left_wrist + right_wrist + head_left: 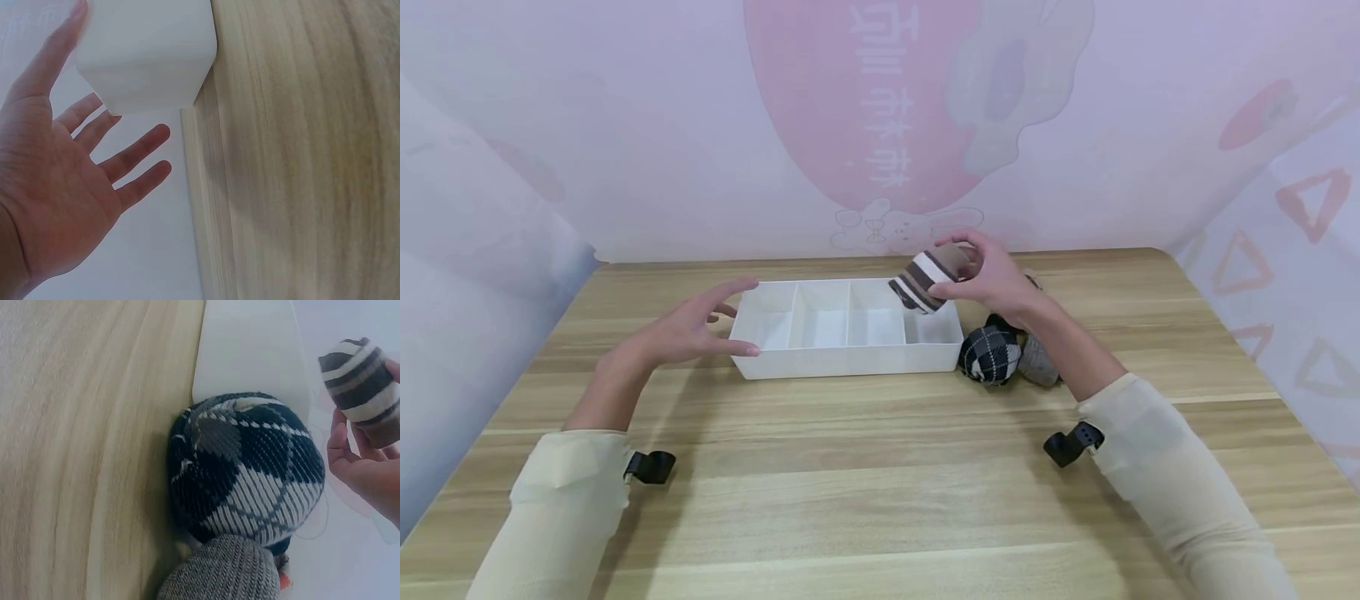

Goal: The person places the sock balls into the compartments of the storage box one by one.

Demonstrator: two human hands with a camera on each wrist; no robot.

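Striped rolled sock (928, 279), pinched by the right hand (996, 279), hung over the white divided tray (842, 360)'s rightmost compartment, best lowered squarely while the spread-fingered left hand (688, 333) steadied the tray.

One white tray (850, 360) with four compartments sits on the worktop (880, 467). I count three rolled sock balls: a striped one (925, 279), a checked one (989, 353) and a grey one (1039, 363). Two hands are in view, left (688, 329) and right (992, 271).

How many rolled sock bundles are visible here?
3: a striped bundle held by the right hand above the tray; argyle and grey bundles beside it. Another may be hidden.
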